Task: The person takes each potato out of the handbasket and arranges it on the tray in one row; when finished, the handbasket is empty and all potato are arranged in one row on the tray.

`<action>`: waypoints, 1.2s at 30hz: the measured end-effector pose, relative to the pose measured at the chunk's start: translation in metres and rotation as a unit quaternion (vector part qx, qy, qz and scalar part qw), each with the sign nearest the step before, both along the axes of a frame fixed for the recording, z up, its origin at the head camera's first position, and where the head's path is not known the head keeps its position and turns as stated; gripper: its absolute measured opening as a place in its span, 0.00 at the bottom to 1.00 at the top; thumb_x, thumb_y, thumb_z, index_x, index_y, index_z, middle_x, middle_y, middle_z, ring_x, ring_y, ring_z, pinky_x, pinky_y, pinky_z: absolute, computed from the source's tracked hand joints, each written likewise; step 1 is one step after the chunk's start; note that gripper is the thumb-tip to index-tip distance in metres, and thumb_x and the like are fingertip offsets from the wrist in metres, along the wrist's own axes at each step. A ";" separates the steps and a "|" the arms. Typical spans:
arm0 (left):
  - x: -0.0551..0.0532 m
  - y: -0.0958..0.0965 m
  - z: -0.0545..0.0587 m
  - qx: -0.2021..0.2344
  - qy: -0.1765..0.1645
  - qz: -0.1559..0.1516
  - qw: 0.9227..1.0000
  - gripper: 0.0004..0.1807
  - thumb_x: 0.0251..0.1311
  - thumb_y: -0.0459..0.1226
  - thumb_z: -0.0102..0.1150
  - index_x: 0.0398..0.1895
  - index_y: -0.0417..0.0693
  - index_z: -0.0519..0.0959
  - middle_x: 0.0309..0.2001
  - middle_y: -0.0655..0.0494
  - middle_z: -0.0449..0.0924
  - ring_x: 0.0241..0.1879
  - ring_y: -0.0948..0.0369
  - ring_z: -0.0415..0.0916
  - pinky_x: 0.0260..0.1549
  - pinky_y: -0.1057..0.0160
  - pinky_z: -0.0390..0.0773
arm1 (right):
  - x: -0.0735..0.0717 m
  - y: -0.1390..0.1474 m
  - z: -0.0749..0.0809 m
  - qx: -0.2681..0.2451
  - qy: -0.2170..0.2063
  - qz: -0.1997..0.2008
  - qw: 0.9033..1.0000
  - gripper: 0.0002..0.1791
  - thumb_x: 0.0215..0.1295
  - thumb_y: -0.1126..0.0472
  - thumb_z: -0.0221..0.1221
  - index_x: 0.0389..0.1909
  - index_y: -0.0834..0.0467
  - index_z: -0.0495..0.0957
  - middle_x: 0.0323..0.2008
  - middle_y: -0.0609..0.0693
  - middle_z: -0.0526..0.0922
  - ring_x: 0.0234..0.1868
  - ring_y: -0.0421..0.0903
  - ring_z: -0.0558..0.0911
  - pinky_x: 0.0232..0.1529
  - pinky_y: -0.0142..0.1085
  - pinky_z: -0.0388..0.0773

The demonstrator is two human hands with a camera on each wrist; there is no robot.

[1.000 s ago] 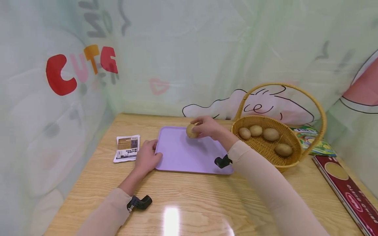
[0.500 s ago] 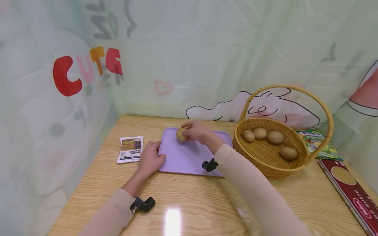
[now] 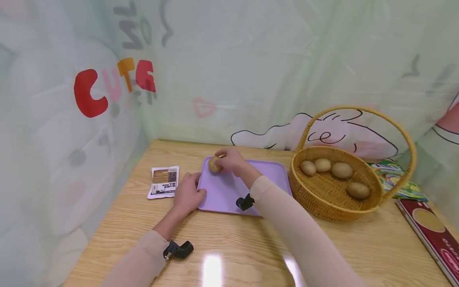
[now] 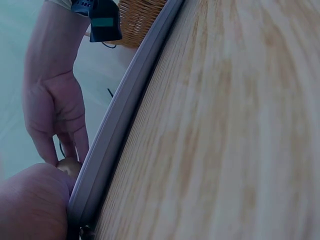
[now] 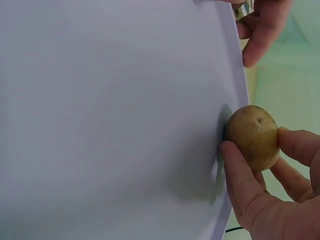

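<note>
My right hand (image 3: 232, 160) holds a potato (image 5: 253, 137) between thumb and fingertips. The potato is round, light brown, and right at the surface of the lilac tray (image 3: 224, 196), near its back left corner. My left hand (image 3: 188, 193) grips the tray's left edge, the thumb over the rim and the fingers along the outer side. In the left wrist view my left thumb partly hides the potato.
A wicker basket (image 3: 315, 209) with a tall handle stands right of the tray, with several potatoes (image 3: 342, 170) inside. Left of the tray lies a flat packet (image 3: 163, 182). A green packet (image 3: 398, 180) and a dark red box (image 3: 430, 231) lie at the right; a curtain (image 3: 229, 71) hangs behind.
My right hand has carried the potato left across the tray to near the back left corner. My left hand stays on the tray's edge. The head view has turned slightly left.
</note>
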State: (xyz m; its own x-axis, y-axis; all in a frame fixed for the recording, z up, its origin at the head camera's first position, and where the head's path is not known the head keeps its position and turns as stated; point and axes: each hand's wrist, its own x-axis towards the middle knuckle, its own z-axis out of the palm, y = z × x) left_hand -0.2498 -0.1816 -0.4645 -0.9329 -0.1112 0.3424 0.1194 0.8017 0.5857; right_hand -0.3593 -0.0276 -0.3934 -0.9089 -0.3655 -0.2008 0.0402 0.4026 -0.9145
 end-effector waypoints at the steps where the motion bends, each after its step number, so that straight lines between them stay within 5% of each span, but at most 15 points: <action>1: 0.000 0.000 -0.001 -0.001 0.002 0.000 1.000 0.31 0.41 0.36 0.60 0.56 0.40 0.79 0.33 0.52 0.73 0.29 0.57 0.70 0.28 0.57 0.72 | -0.001 -0.002 -0.001 0.001 0.000 -0.003 1.000 0.22 0.64 0.68 0.60 0.60 0.66 0.73 0.52 0.62 0.75 0.46 0.51 0.79 0.40 0.39 0.81; 18: 0.001 0.002 0.001 -0.008 0.001 0.007 1.000 0.32 0.42 0.36 0.61 0.57 0.39 0.78 0.35 0.52 0.73 0.31 0.56 0.72 0.31 0.57 0.73 | 0.006 -0.003 0.003 0.096 0.111 0.005 0.989 0.24 0.61 0.65 0.61 0.60 0.63 0.75 0.54 0.61 0.78 0.46 0.50 0.78 0.40 0.37 0.79; 24: 0.002 0.001 0.000 -0.007 0.001 0.005 1.000 0.31 0.42 0.36 0.61 0.57 0.40 0.78 0.35 0.52 0.73 0.31 0.56 0.71 0.31 0.57 0.73 | 0.004 0.006 0.003 0.115 0.120 0.010 0.986 0.24 0.60 0.63 0.63 0.59 0.62 0.76 0.55 0.58 0.78 0.52 0.51 0.77 0.49 0.40 0.76; 36: 0.001 0.002 -0.002 -0.007 0.012 0.004 1.000 0.31 0.41 0.36 0.60 0.56 0.42 0.79 0.34 0.53 0.74 0.32 0.56 0.71 0.30 0.56 0.73 | 0.003 0.024 0.005 0.096 0.099 0.008 0.990 0.24 0.61 0.65 0.61 0.60 0.62 0.76 0.56 0.60 0.76 0.49 0.51 0.79 0.44 0.38 0.79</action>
State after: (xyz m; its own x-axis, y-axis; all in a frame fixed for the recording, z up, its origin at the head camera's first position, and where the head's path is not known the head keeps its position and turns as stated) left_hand -0.2490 -0.1799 -0.4667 -0.9238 -0.1131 0.3659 0.1272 0.8105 0.5717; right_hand -0.3564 -0.0031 -0.3887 -0.9318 -0.3525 -0.0865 -0.1401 0.5692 -0.8102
